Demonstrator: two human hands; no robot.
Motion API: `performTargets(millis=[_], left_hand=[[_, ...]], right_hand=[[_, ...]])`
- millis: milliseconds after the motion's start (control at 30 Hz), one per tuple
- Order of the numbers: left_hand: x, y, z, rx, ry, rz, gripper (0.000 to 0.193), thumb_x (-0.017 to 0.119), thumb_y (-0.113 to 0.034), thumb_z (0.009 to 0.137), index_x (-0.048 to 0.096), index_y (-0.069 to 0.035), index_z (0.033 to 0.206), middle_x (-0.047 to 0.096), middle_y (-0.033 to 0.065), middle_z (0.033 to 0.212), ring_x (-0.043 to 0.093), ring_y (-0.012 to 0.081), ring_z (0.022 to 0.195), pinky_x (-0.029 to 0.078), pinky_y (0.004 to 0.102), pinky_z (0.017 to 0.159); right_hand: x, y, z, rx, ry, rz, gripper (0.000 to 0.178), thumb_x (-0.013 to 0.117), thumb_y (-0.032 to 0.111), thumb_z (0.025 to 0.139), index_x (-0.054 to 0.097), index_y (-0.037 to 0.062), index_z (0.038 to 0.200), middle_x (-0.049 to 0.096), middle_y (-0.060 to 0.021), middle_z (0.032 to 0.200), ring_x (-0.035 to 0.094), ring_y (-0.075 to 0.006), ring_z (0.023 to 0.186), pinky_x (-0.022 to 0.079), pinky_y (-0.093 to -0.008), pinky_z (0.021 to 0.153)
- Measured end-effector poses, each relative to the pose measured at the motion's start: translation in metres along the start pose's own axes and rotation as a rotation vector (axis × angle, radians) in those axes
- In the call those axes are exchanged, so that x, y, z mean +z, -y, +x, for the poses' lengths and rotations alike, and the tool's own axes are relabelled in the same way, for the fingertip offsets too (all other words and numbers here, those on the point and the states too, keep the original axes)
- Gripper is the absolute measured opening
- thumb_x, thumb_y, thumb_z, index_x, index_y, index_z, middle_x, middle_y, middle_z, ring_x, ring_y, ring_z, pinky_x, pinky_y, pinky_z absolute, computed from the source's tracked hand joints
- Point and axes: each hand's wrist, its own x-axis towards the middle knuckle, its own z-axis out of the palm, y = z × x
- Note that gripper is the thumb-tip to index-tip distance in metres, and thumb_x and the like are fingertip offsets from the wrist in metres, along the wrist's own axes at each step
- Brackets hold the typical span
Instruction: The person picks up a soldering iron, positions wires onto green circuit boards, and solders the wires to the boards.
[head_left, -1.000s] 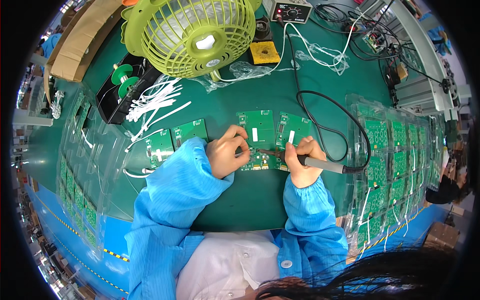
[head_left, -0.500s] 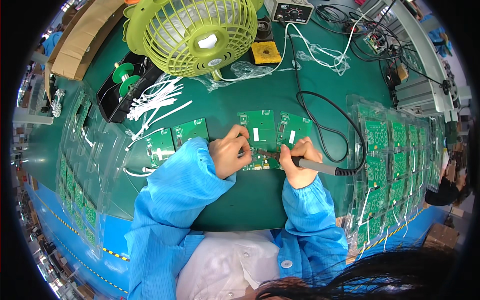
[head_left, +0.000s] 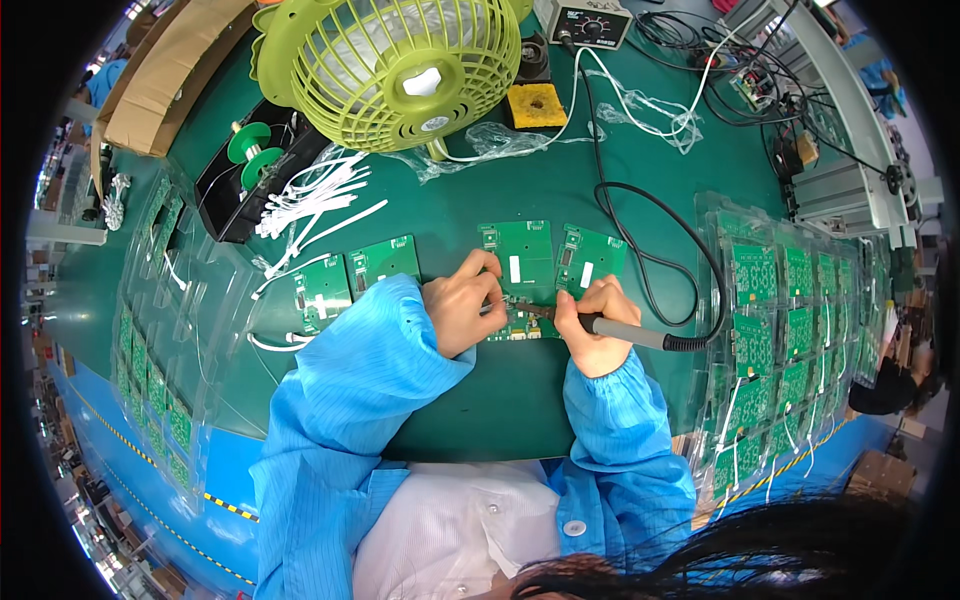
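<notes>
My right hand [head_left: 598, 330] grips a soldering iron [head_left: 636, 334] by its grey handle, the tip slanting left onto the lower part of a green circuit board [head_left: 530, 265]. Pinched fingers of my left hand [head_left: 460, 310] meet the same board at its lower left; what they hold is too small to make out. Close by on the right lies another green board [head_left: 604, 258], partly behind my right hand. Left of my hands are two more boards, one [head_left: 384, 262] partly covered by my sleeve and one [head_left: 321, 296] with a white cable.
A green fan [head_left: 405, 80] stands at the back, with a yellow sponge [head_left: 535, 105] and soldering station [head_left: 590, 24] to its right. White cables [head_left: 315, 195] lie beside a black box [head_left: 240, 200]. Clear trays of boards flank me left [head_left: 205, 350] and right [head_left: 715, 400]. The iron's black cord [head_left: 648, 190] loops across.
The soldering iron and my right hand have shifted very slightly left over the board. My left hand keeps its pinch in nearly the same place.
</notes>
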Motion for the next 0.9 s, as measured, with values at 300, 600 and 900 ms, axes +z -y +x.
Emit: performTargets(millis=[300,600,900], left_hand=[[0.0008,-0.0035,0.0001,0.002,-0.023,0.047,0.010,0.063,-0.007,0.064,0.053,-0.008,0.063,0.052,-0.0025,0.098,0.049,0.0190,0.049,0.043,0.0290,0.048],[0.0022,-0.0031,-0.0007,-0.016,-0.017,0.062,0.010,0.063,-0.008,0.064,0.054,-0.008,0.063,0.052,-0.0032,0.098,0.051,0.0196,0.051,0.044,0.0292,0.049],[0.0022,-0.0012,-0.0016,-0.017,-0.004,0.022,0.009,0.063,-0.009,0.066,0.054,-0.007,0.067,0.052,-0.0019,0.099,0.050,0.0189,0.052,0.044,0.0288,0.050]], right_hand=[[0.0009,0.0018,0.0006,0.039,-0.014,-0.004,0.027,0.065,-0.007,0.055,0.043,0.0082,0.054,0.049,-0.0012,0.050,0.035,-0.0151,0.046,0.034,-0.0260,0.050],[-0.0050,0.0031,0.0024,0.146,-0.111,0.137,0.028,0.062,-0.009,0.059,0.040,0.0074,0.057,0.045,-0.0019,0.050,0.034,-0.0129,0.047,0.033,-0.0253,0.050],[-0.0071,-0.0018,0.0018,0.090,-0.139,0.142,0.028,0.061,-0.011,0.059,0.039,0.0066,0.059,0.043,-0.0027,0.052,0.034,-0.0121,0.047,0.031,-0.0241,0.047]])
